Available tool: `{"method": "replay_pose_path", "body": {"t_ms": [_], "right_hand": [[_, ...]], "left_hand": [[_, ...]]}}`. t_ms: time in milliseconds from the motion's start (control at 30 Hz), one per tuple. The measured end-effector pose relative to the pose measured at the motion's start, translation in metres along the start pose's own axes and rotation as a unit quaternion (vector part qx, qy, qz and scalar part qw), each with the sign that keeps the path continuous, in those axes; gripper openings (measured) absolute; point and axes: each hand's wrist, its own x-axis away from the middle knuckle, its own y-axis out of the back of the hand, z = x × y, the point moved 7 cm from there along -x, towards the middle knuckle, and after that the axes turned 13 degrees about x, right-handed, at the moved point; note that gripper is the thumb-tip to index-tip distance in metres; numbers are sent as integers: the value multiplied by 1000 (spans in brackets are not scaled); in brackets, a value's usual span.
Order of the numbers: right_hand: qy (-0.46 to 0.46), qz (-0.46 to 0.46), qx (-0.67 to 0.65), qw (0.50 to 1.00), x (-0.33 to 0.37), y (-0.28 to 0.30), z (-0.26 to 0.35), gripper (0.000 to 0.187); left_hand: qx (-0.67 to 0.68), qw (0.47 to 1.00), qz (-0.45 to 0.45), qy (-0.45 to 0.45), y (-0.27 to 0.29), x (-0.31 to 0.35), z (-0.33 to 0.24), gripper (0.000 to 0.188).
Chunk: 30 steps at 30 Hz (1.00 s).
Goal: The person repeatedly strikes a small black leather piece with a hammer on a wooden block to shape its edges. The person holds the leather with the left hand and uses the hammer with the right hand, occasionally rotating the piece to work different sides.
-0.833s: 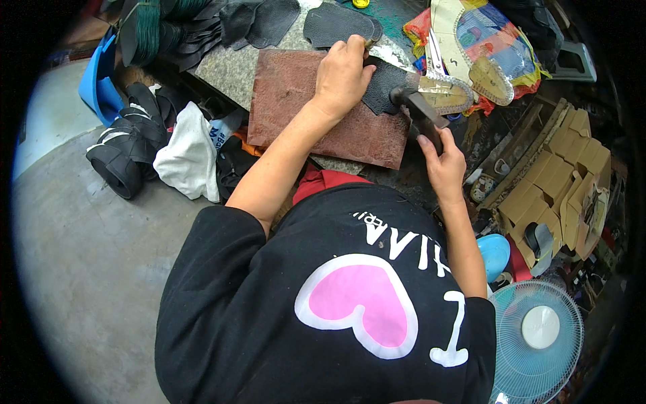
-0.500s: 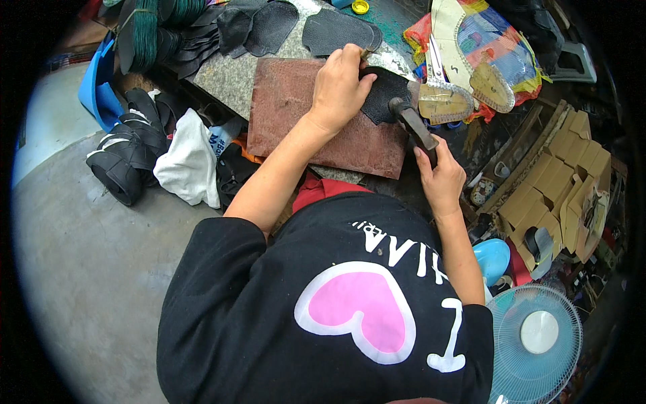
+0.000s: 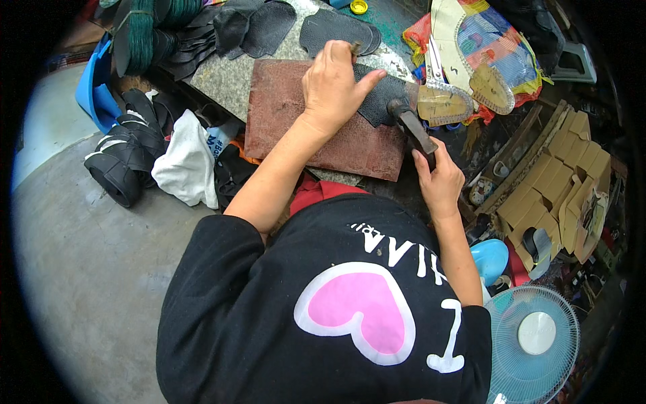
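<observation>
My left hand (image 3: 330, 87) is over the reddish-brown board (image 3: 282, 121). Its fingers curl around a short metal rod (image 3: 355, 49), whose end pokes out past the fingertips, while the thumb stretches out to the right. Beside that thumb lies a black leather piece (image 3: 380, 97), partly on the board; the hand hides its left end. My right hand (image 3: 441, 178) grips a hammer (image 3: 418, 132) by its handle, and the dark hammer head is over the leather's right part. Whether the head touches the leather I cannot tell.
Cut black leather pieces (image 3: 336, 34) lie along the far side of the stone slab (image 3: 225, 81). Scissors (image 3: 434, 64) and yellowish templates (image 3: 444, 102) are at the far right. Green thread spools (image 3: 142, 40) stand far left, above black shoes (image 3: 124, 158). A fan (image 3: 535, 337) is near right.
My left hand has shifted slightly left and away from me, its thumb now spread wider. More of the leather piece shows. The hammer has barely moved.
</observation>
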Motion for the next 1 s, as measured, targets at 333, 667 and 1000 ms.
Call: {"method": "replay_pose_path", "body": {"t_ms": [333,667,1000], "right_hand": [[-19,5,10,1000,3,-3,-2,31],[-14,-3,24,1000,6,-7,-5,31],[-58,-7,-57,997,-4,29,3,35]], "left_hand": [[460,858,32,226,-37,22,35,15],[431,881,17,195,-39,23,38,13],[152,984,45,-85,-31,16,2,20]]}}
